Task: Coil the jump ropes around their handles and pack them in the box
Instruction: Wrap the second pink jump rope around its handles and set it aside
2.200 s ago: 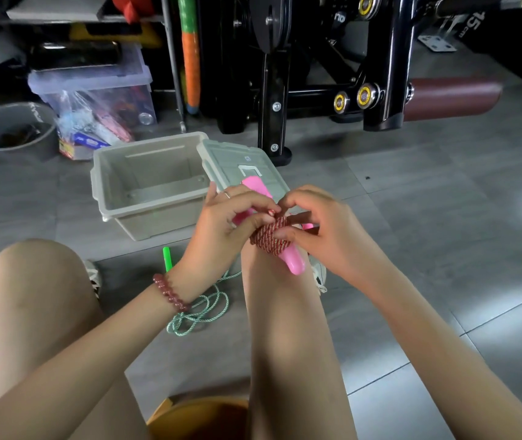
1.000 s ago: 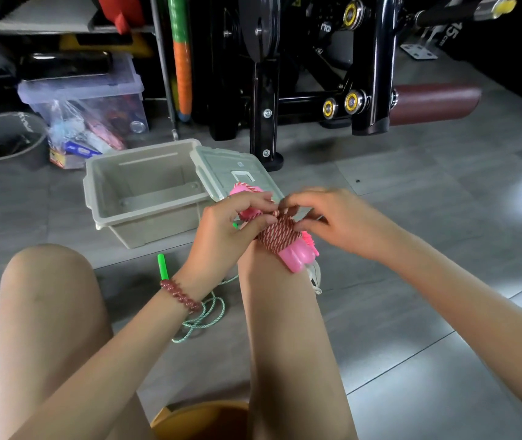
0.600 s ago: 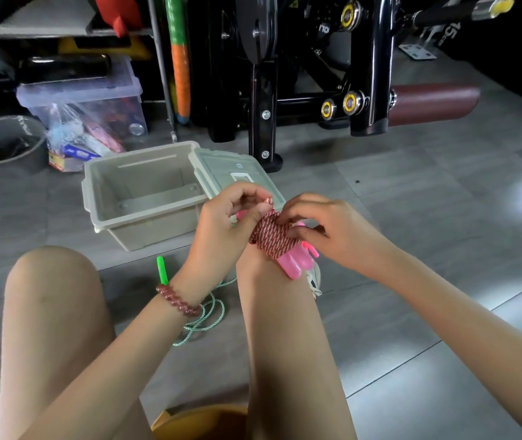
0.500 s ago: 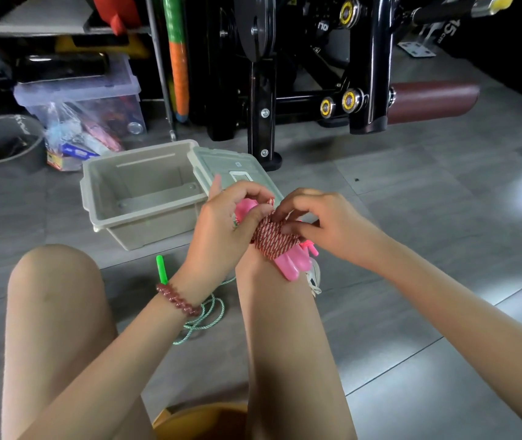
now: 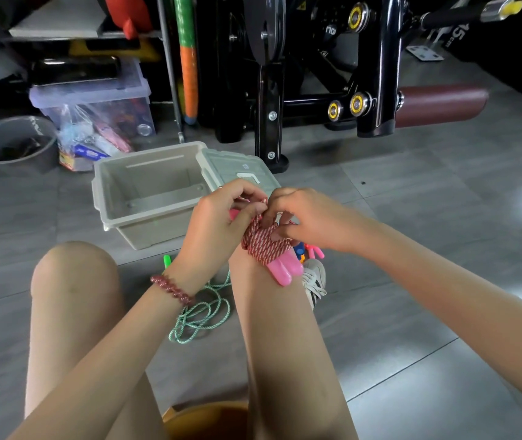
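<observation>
Left hand [image 5: 218, 223] and right hand [image 5: 310, 217], fingers curled, pinch the red-and-white braided rope coil [image 5: 264, 246] wound around two pink plastic handles [image 5: 281, 271], held over the right knee. The open beige plastic box [image 5: 145, 223] (lid [image 5: 237, 169] beside it) stands on the grey tiled floor; a loose green-and-white rope [image 5: 202, 315] lies between the legs.

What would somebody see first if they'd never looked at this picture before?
First, the two hands in the middle: the left hand and right hand both grip the pink jump rope, its red-and-white cord wound round the handles, above a knee. Behind them an open grey box stands on the floor, and a loose green rope lies between the legs.
</observation>
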`<state>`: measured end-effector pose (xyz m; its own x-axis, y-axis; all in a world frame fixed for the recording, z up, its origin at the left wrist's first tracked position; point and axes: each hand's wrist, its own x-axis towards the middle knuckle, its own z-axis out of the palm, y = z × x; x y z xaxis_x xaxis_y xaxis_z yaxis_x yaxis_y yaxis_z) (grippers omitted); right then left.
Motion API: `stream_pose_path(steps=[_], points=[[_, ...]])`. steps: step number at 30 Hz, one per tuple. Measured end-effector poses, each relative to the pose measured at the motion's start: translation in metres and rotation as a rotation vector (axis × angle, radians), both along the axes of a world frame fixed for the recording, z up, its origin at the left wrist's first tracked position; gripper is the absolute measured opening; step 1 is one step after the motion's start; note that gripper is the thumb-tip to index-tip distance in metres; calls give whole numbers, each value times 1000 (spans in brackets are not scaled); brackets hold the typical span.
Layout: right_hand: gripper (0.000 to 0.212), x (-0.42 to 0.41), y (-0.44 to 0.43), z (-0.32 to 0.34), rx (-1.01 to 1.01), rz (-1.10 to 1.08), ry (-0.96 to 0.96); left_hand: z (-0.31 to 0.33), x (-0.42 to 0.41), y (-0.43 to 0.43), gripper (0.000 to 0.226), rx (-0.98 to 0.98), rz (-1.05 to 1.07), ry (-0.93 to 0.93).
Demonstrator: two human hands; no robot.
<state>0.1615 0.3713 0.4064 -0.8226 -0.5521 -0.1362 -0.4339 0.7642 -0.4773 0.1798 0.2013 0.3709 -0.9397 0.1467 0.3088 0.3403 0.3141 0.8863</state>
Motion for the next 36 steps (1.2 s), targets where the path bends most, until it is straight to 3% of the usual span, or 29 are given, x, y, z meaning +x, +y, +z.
stream_pose_path(steps=[3,6,9,17,25,36], points=[[12,-8,-9,4,85,47,-59,0,-1,-4,23,-33,-2,-18],[22,-13,-11,3,129,89,-53,-1,-3,-6,22,-56,15,-42],[5,-6,-11,-11,-45,14,22,-3,-6,-10,14,6,48,-108],[10,20,-20,-55,-306,-188,299,-12,-5,-19,5,4,36,-65],[11,26,-25,-57,-350,-232,388,-23,-1,-35,35,-38,-142,22],[3,24,-26,-60,-446,-190,404,-28,6,-36,15,-196,-52,151]])
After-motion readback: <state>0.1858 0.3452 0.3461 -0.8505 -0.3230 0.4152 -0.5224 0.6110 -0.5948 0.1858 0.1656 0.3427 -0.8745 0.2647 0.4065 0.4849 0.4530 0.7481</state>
